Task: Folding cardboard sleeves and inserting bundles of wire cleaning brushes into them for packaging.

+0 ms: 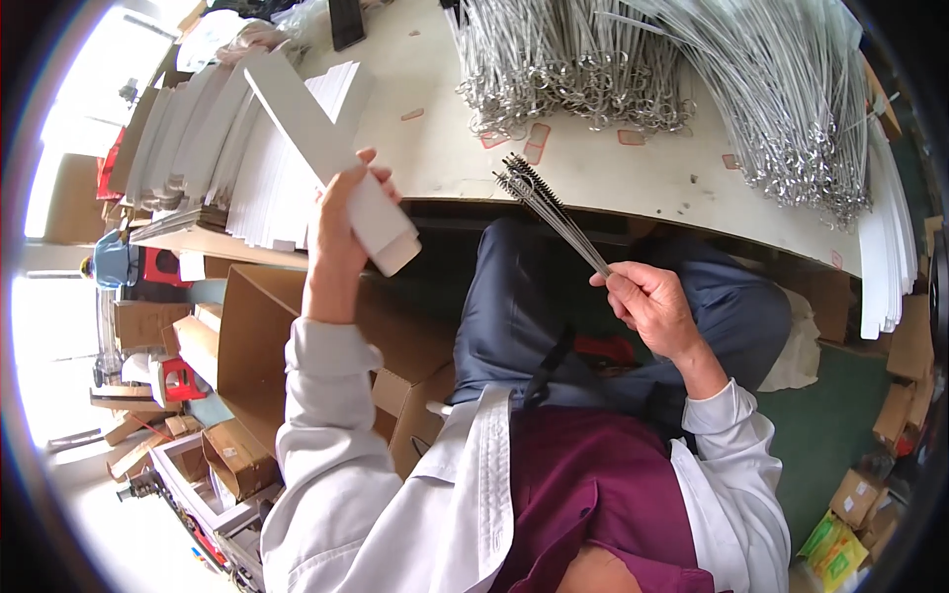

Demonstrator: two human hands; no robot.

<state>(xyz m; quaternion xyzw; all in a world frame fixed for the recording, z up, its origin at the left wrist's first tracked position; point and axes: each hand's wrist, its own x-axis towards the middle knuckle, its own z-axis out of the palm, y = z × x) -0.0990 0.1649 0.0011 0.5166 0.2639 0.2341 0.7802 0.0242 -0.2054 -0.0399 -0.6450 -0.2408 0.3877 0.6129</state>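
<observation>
1. On the near right, a yellow-green packet [832,550] lies by small cardboard boxes [858,497], off to the side of the right arm.
2. On the near left, a big open cardboard box [259,341] stands just beside the seated person's legs [514,287], taking up the room below the left forearm. The knees reach toward the near edge of the pale surface [435,148].
3. The right grip [647,304] pinches the near ends of a bundle of thin wire brushes [550,207] between thumb and fingers; the bristled ends point far and left, seen against the surface's near edge.
4. The left grip [346,215] is wrapped around a long white box [314,128], which slants from far left to near right, its near end jutting past that edge.
5. Between the white box and the brushes there's a good gap, well apart, for either hand to move.
6. Little red-outlined labels [537,144] are dotted about the surface; I can't make out their print from here.
7. Stacked white cartons [188,138] crowd the left side, and white strips [883,242] hang over the right edge.
8. Farther back, a middle heap of looped wires [573,69] and a right-hand heap [781,119] hem things in, with a dark flat object [346,24] at far left.
</observation>
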